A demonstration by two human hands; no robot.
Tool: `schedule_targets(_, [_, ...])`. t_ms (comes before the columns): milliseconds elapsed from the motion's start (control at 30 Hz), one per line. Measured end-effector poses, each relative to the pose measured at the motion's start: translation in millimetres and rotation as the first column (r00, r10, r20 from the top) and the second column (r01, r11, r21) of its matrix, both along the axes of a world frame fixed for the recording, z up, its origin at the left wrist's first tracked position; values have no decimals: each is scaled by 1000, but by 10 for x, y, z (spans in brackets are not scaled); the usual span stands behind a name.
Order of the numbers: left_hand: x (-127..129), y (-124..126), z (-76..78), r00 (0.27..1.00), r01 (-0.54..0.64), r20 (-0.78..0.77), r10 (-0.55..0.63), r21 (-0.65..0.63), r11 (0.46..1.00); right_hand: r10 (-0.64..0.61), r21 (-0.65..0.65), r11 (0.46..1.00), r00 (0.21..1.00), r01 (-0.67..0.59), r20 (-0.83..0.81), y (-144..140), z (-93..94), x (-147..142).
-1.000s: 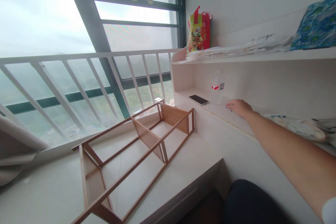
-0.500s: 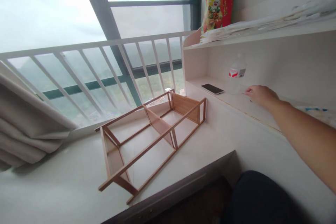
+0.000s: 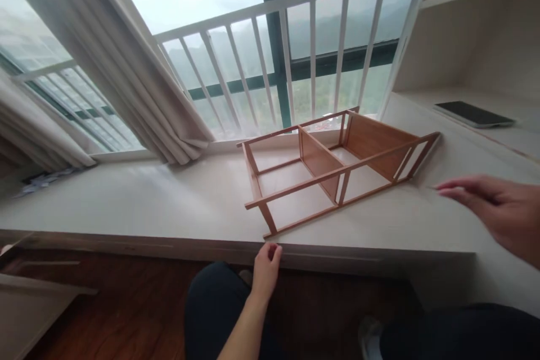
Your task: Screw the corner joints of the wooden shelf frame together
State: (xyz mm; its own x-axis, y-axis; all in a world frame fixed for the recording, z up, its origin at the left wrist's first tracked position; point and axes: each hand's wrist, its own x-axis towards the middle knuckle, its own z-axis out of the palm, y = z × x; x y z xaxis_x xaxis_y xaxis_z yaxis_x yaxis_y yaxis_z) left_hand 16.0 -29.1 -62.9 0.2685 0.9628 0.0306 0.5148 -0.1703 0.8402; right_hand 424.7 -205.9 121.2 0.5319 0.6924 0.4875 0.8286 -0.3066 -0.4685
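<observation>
A wooden shelf rack (image 3: 320, 165) lies on its side on the white window ledge, its slim bars and flat boards facing up and outward. My left hand (image 3: 267, 261) is at the ledge's front edge, just below the rack's near corner. Its fingers are curled together, and what they hold, if anything, is hidden. On the other side, my right hand (image 3: 493, 202) hovers right of the rack with thumb and forefinger pinched. A small thin piece (image 3: 431, 187) sticks out from the fingertips, too blurred to name.
A phone (image 3: 475, 113) lies on the side shelf (image 3: 415, 102) at right. White railings (image 3: 312, 56) and a beige curtain (image 3: 139, 67) stand behind the ledge (image 3: 169, 202). My knees are below the ledge, over a dark wooden floor (image 3: 113, 298).
My right hand has left the side shelf near the bottle and come toward the rack, pinching a thin piece. My left hand has come into view. The view has turned left and down.
</observation>
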Motion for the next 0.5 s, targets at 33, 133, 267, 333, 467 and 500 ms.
schedule_targets(33, [-93, 79, 9, 998, -62, 6, 62, 16, 998, 120, 32, 993, 987, -117, -105, 27, -177, -212])
schedule_targets(133, [-290, 276, -36, 985, -174, -2, 175, 57, 983, 241, 39, 968, 870, -249, -431, 141, -744, -817])
schedule_targets(267, [-367, 453, -111, 995, -93, -17, 96, 118, 989, 255, 94, 956, 629, -278, -735, 289, -1455, -1494])
schedule_targets(333, [-373, 506, -116, 996, -35, -78, 46, 132, 991, 254, 122, 952, 502, -281, -827, 326, -1735, -1773])
schedule_targets(467, [-396, 541, -87, 987, 33, -161, -13, 121, 992, 226, 130, 937, 280, -324, -933, 336, -2084, -2172])
schedule_targets(500, [-404, 534, -79, 986, 43, -163, -24, 118, 992, 225, 128, 927, 251, -352, -941, 335, -2134, -2232])
